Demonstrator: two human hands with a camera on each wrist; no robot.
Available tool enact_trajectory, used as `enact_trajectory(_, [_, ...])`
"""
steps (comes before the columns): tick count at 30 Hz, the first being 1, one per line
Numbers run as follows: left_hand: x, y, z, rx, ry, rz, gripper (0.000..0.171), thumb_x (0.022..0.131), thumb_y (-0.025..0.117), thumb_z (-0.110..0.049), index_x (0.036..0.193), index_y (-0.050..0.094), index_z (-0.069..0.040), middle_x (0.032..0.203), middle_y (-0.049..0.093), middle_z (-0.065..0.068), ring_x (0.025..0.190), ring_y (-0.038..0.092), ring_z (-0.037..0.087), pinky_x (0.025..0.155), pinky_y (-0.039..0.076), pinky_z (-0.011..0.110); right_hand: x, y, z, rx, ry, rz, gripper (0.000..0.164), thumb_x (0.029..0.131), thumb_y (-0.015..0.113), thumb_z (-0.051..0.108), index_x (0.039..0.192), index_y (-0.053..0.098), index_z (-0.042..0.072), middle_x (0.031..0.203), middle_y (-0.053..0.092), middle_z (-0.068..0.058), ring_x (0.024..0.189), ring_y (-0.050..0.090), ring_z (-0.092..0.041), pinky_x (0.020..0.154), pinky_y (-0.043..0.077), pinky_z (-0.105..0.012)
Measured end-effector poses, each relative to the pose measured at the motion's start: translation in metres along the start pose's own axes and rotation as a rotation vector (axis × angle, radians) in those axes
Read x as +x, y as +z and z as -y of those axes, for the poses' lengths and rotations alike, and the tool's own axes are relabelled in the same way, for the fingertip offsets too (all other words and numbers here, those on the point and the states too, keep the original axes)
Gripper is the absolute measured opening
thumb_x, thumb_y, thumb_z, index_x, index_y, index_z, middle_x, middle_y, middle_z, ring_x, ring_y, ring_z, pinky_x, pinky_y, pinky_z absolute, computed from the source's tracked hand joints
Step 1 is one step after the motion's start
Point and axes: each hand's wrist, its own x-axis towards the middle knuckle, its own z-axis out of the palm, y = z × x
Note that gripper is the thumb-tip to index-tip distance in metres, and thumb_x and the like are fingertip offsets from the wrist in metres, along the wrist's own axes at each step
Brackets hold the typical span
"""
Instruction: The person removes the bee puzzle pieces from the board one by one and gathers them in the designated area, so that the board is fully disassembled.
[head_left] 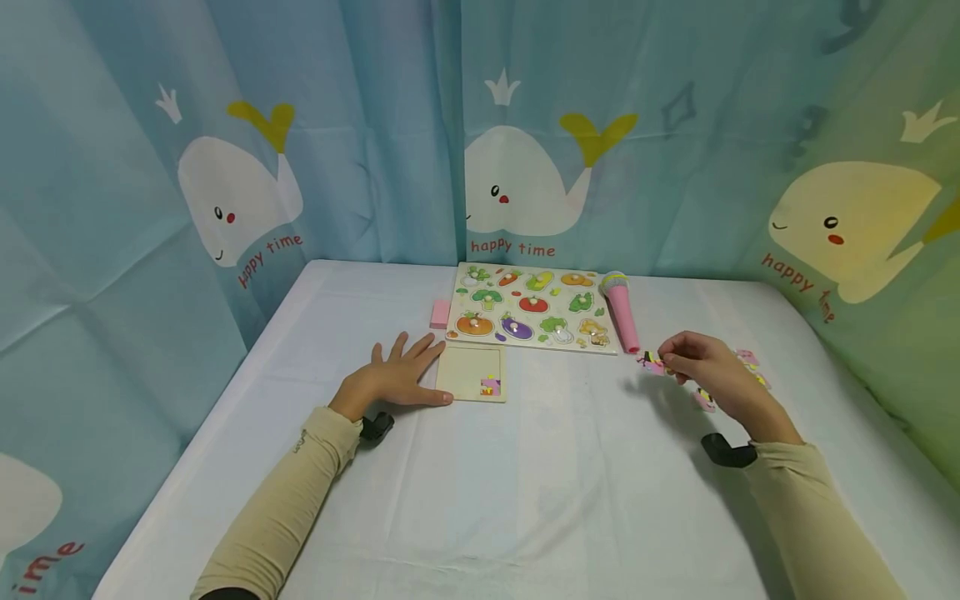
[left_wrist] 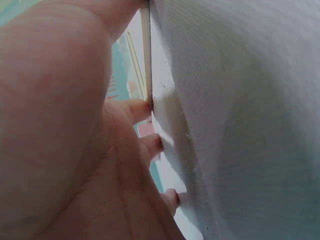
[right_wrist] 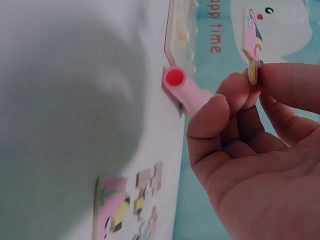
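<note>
My left hand (head_left: 401, 377) lies spread on the table, thumb and index finger along the left side of a small square wooden puzzle frame (head_left: 467, 367). One pink puzzle piece (head_left: 490, 387) sits in the frame's lower right corner. Above the table on the right, my right hand (head_left: 708, 371) pinches a pink puzzle piece (right_wrist: 251, 37) between thumb and fingertips. Several loose pieces (right_wrist: 114, 202) lie on the table below it; the hand partly covers them in the head view. The left wrist view shows the left fingertips at the frame's edge (left_wrist: 146, 60).
Behind the frame lies a vegetable puzzle board (head_left: 534, 307), with a pink block (head_left: 440, 314) at its left. A pink toy microphone (head_left: 622, 312) lies along its right side. A whale-print curtain (head_left: 412, 167) hangs at the table's back and sides.
</note>
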Motion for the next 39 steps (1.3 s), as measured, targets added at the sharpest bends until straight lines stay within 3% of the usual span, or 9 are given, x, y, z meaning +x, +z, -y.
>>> enact_trajectory(11, [-0.001,-0.003,-0.002,-0.018,0.002,0.002,0.107,0.096,0.062,-0.07,0.175,0.011,-0.019,0.18,-0.001,0.009,0.161,-0.01,0.048,0.119,-0.003,0.078,-0.013,-0.014,-0.008,0.035,0.01,-0.034,0.021,0.112,0.057,0.007,0.121,0.057,-0.011,0.092,0.064,-0.001,0.077,0.059,-0.017,0.059,0.054,-0.034])
enact_trajectory(19, [-0.001,-0.003,-0.002,-0.024,0.008,0.007,0.107,0.096,0.063,-0.069,0.175,0.011,-0.019,0.18,-0.002,0.009,0.161,-0.011,0.047,0.119,-0.005,0.077,-0.017,-0.025,-0.014,-0.004,0.002,-0.062,0.019,0.111,0.057,0.006,0.117,0.059,-0.012,0.092,0.066,0.003,0.08,0.06,-0.013,0.071,0.052,-0.026])
enact_trajectory(30, [0.005,0.003,0.003,-0.048,0.008,-0.003,0.11,0.094,0.062,-0.073,0.175,0.01,-0.02,0.18,-0.003,0.007,0.161,-0.013,0.045,0.119,-0.008,0.076,-0.03,-0.045,-0.029,-0.093,0.014,-0.123,0.018,0.111,0.056,0.004,0.117,0.06,-0.013,0.096,0.067,0.014,0.082,0.059,-0.006,0.072,0.05,-0.02])
enact_trajectory(39, [0.0,-0.001,-0.001,-0.051,0.001,0.005,0.108,0.094,0.063,-0.071,0.174,0.012,-0.019,0.18,-0.001,0.009,0.161,-0.011,0.046,0.119,-0.007,0.076,-0.038,-0.053,-0.045,-0.09,0.034,-0.146,0.015,0.109,0.057,0.0,0.113,0.059,-0.015,0.089,0.066,0.01,0.081,0.058,-0.004,0.068,0.049,-0.022])
